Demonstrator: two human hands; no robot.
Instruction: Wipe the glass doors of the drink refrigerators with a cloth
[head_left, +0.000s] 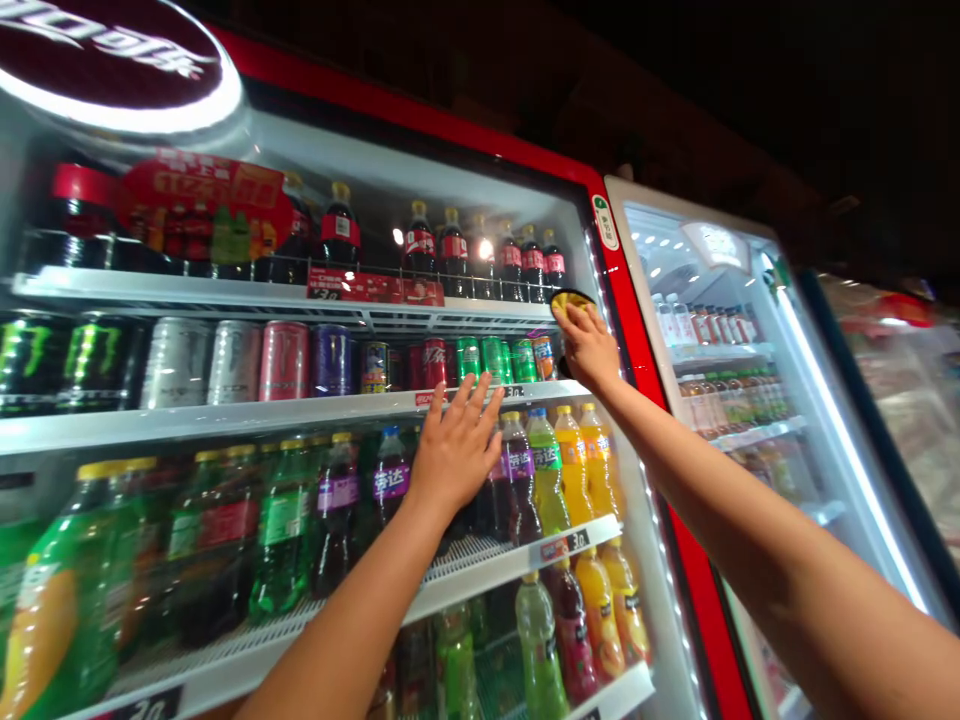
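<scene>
My left hand [459,450] lies flat with its fingers spread, in front of the middle shelves of a lit drinks fridge [626,300] with a red frame. It seems to rest on the glass door, though contact is hard to confirm. Farther right and higher, my right hand [591,345] has its fingers curled over a rounded black-and-yellow piece [571,298] by the door's right edge. Most of that piece is hidden behind the hand. Behind the left fingertips stand green cans [495,358] and a red can [435,362]; purple-labelled bottles [519,465] are beside the palm.
Cola bottles [454,245] line the top shelf, with energy drink cans [101,355] below. Orange bottles [596,450] fill the lower right. A round lit sign [112,60] juts out at upper left. A second fridge [720,330] adjoins on the right.
</scene>
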